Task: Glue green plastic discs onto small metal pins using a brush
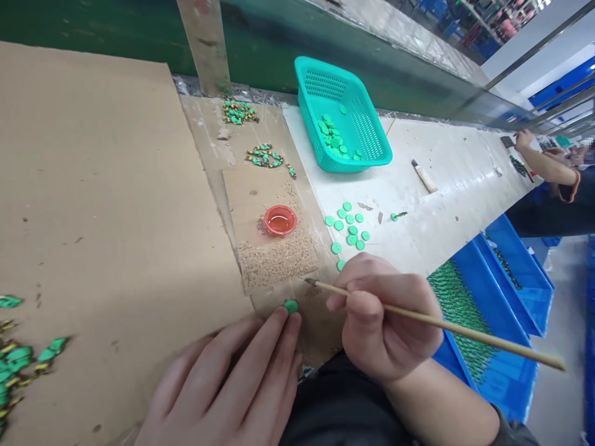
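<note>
My right hand [393,313] pinches the thin wooden handle of a paintbrush [446,325], its dark tip pointing left over the cardboard. My left hand [237,378] lies low on the work surface, its fingertips pressed against a small round green disc [291,306]. The thumb of that hand is hidden. Just beyond the hands stands a small red cup [280,221] with clear amber-looking liquid in it, on a speckled cardboard piece [279,266]. Several loose green discs [352,230] lie on the white surface beyond my right hand.
A turquoise basket [346,164] holds more green discs. Small green, black and yellow figures lie in piles [239,111] and at the left [18,365]. A tube [424,176] rests on the white surface. Blue bins [511,365] stand at right; another person's arm [548,162] is farther off.
</note>
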Tool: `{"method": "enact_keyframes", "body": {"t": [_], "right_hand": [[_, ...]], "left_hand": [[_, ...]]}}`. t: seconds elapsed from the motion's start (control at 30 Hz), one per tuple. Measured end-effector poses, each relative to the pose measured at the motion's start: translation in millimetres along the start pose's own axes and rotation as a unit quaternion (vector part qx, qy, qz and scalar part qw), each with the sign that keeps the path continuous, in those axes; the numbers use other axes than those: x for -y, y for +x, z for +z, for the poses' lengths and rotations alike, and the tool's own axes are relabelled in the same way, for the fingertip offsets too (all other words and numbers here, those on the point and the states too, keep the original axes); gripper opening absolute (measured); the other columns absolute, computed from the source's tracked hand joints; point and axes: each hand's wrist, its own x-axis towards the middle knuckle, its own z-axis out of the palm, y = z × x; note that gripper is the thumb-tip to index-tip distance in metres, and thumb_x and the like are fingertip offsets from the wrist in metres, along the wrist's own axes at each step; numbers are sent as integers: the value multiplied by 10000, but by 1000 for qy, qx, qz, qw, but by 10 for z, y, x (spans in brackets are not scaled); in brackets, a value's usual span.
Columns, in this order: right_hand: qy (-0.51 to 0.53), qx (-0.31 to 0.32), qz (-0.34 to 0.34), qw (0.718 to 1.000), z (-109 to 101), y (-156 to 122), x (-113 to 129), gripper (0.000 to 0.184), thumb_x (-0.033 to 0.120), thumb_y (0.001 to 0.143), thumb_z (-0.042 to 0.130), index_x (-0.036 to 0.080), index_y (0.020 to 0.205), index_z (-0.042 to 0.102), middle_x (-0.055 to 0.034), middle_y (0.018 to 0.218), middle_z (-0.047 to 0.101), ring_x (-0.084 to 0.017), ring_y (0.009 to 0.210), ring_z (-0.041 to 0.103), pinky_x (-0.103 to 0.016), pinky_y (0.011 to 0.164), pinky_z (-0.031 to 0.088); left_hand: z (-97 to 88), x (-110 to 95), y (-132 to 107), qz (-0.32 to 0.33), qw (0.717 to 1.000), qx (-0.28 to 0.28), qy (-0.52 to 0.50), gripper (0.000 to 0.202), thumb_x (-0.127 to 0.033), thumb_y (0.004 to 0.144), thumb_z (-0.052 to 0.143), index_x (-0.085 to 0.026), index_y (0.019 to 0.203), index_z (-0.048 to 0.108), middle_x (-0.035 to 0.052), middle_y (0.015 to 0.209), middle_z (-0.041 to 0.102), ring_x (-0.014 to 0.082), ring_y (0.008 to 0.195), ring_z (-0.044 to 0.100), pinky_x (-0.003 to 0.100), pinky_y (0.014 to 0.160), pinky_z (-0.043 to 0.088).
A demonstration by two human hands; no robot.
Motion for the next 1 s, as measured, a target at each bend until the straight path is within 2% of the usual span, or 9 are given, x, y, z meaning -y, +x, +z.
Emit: {"method": "enact_keyframes", "body": {"t": [0.13, 0.3, 0.47, 0.77, 1.0], "right_hand": [[13, 21, 19, 1000, 7, -185, -51, 67, 316, 1189, 627, 293, 1127, 639, 7, 810, 724, -178, 676, 693, -367, 638, 623], [30, 40, 26, 998, 30, -167, -90, 94, 256, 1176, 644, 271, 1085, 629, 1, 842, 724, -167, 707, 687, -357, 676, 606], [27, 43, 5, 999, 25, -166, -102, 81, 216, 1159, 667, 254, 1093, 642, 9, 849, 731, -165, 709, 695, -353, 666, 616], [23, 53, 22, 998, 45, -167, -104, 104, 191, 1152, 675, 242, 1065, 650, 10, 836, 721, -156, 707, 693, -350, 677, 612], [23, 13, -13, 1000, 34, -189, -102, 63, 183, 1150, 670, 237, 1118, 671, 13, 830, 729, -164, 687, 704, -355, 641, 634]], "left_hand": [[5, -3, 38, 0, 1000, -8, 2, 350, -201, 1118, 619, -210, 1433, 769, 61, 1506, 802, 316, 1258, 717, 498, 976, 494], [9, -20, 26, 10, 1000, -6, 25, 398, -215, 1119, 630, -125, 1495, 724, 95, 1469, 810, 336, 1258, 687, 517, 947, 482], [16, -52, 26, -26, 999, -21, -8, 364, -296, 1174, 565, -174, 1461, 754, 56, 1462, 816, 303, 1249, 702, 512, 944, 477], [5, -54, 25, -21, 999, -25, -8, 332, -286, 1155, 616, -154, 1419, 768, 69, 1440, 824, 310, 1233, 702, 511, 929, 477], [25, -71, 49, -34, 999, -33, -13, 340, -293, 1162, 600, -163, 1429, 765, 60, 1395, 840, 289, 1191, 703, 501, 924, 468]]}}
